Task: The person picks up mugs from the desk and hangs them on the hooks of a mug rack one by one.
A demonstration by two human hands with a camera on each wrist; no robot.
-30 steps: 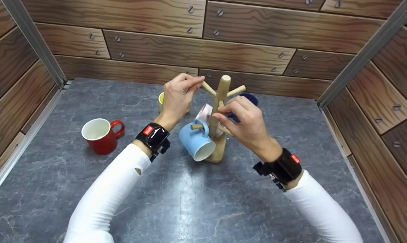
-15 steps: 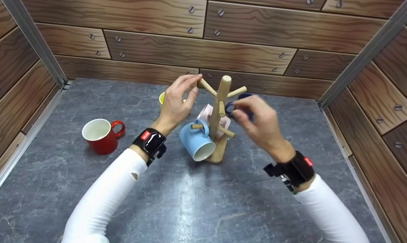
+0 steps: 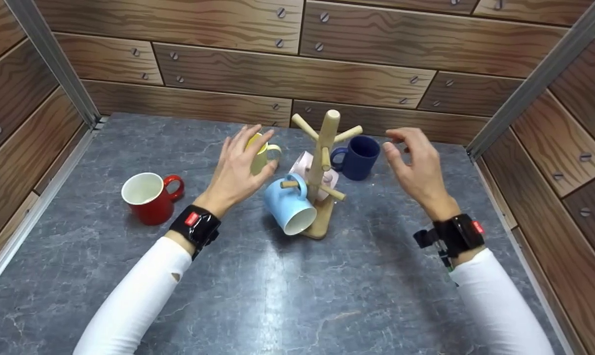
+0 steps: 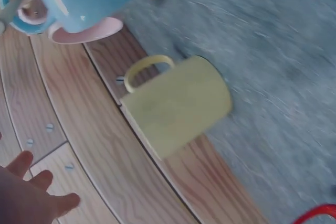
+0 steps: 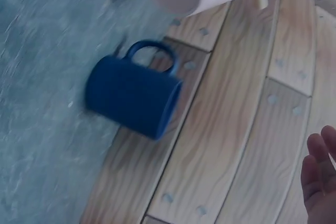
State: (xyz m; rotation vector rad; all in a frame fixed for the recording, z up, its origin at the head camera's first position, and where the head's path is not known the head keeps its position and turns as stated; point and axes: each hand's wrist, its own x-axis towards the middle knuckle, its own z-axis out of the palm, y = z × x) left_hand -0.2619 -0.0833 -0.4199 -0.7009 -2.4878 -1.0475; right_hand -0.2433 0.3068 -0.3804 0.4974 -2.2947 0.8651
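Observation:
A wooden mug tree (image 3: 316, 167) stands mid-table with several pegs. On one low peg a light blue mug (image 3: 286, 204) hangs by its handle, tilted mouth-down. A pale pink mug (image 3: 329, 178) hangs behind the post, partly hidden. My left hand (image 3: 238, 170), fingers spread, hovers in front of the yellow mug (image 4: 181, 106) and holds nothing; in the head view it covers part of that mug. To the right of the dark blue mug (image 3: 360, 158), my right hand (image 3: 418, 167) is raised with loosely bent fingers and nothing in them. Both of those mugs stand upright on the table.
A red mug (image 3: 149, 199) stands upright at the left, its handle pointing right. Wood-patterned walls (image 3: 218, 74) enclose the grey table (image 3: 278, 296) at the back and both sides.
Both hands have left the mug tree's upper pegs. The left moved left and down, spreading its fingers; the right moved right, uncovering the dark blue mug. The mugs have stayed in place.

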